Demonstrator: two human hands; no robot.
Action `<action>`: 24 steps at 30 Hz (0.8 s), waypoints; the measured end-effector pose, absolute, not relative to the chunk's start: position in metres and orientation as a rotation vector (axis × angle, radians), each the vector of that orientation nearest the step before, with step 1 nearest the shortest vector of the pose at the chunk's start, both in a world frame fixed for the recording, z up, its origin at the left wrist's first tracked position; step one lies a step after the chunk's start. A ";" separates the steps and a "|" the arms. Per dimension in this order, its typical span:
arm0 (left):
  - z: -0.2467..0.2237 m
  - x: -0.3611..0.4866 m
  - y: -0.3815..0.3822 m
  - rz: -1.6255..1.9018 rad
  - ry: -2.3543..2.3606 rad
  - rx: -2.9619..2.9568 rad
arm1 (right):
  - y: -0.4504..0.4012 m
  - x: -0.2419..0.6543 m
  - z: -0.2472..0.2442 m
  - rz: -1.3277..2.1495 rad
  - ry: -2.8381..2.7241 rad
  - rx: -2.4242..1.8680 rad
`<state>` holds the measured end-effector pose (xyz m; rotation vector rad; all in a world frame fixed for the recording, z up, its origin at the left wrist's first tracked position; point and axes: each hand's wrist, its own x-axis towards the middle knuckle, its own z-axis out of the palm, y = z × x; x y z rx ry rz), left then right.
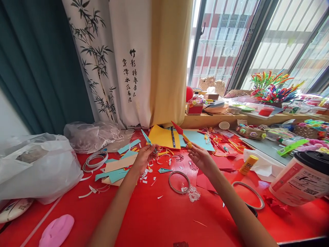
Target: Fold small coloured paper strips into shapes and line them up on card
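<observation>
At far left on the red table (149,219), a white plastic bag (38,175) bulges around a greyish form too veiled to identify; behind it lies a clear plastic bag (86,137), its contents indistinct, with a pale bead string (118,134) at its right. A pink oval piece (57,230) rests in front, and a coiled white strip (89,164) beside the bags. Turquoise and tan paper strips (120,167) overlap next to the left hand (147,158), whose fingertips are pinched together on a pale-blue folded paper (145,136), raised above the table. Between the forearms lie a second blue folded piece (165,170), a ring (170,185) and white shreds (194,195) touching it. The right hand (200,157) pinches a red-and-yellow pointed piece (178,129) by its yellow end, also raised; its forearm crosses in front of red paper sheets (205,179). Farther right stand a glue stick (248,164) and a large lidded cup (298,181) (contents hidden by the black lid), which blocks part of the table behind it. On the sill beyond, a dark pot holds multicoloured fuzzy stems (272,87).
</observation>
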<state>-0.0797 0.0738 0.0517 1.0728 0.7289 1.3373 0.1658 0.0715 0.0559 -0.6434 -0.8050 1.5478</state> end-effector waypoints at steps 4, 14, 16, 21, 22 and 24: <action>0.051 -0.077 0.071 1.280 0.755 1.107 | 0.066 0.157 0.056 1.624 -0.866 -0.583; 0.048 -0.065 0.064 1.168 0.831 1.277 | 0.061 0.142 0.049 1.595 -0.921 -0.611; 0.047 -0.064 0.068 1.124 0.907 1.313 | 0.067 0.147 0.047 1.554 -0.923 -0.658; 0.048 -0.053 0.107 1.040 1.057 1.368 | 0.109 0.186 0.053 1.276 -0.981 -0.975; 0.049 -0.048 0.120 1.014 1.088 1.392 | 0.120 0.195 0.053 1.245 -0.972 -1.036; 0.050 -0.031 0.148 0.957 1.165 1.448 | 0.144 0.208 0.050 1.224 -0.962 -1.140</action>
